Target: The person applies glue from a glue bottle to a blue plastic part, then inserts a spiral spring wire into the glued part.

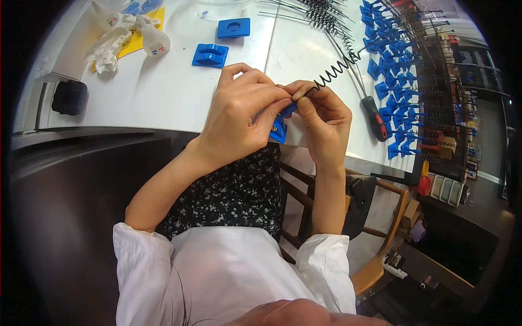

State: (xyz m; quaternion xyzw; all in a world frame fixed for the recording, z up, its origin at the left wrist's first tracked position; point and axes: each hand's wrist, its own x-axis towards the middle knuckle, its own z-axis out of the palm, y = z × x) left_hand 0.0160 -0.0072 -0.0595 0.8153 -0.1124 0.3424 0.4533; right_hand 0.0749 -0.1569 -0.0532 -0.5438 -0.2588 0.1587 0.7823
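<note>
My left hand and my right hand meet at the near edge of the table. Between them is a blue plastic part, mostly covered by the fingers, which the left fingers and thumb pinch. The right thumb and fingers close around the end of a black coiled cord, right at the blue part. From there the coil runs up and to the right. Whether the cord's end sits inside the blue part is hidden. Beyond the left hand lie two loose blue parts, one with a raised loop and one with an oval recess.
A screwdriver lies right of my hands. Many black coils are piled at the back, and rows of blue parts line the right edge. White bottles, crumpled tissue and a black object are on the left.
</note>
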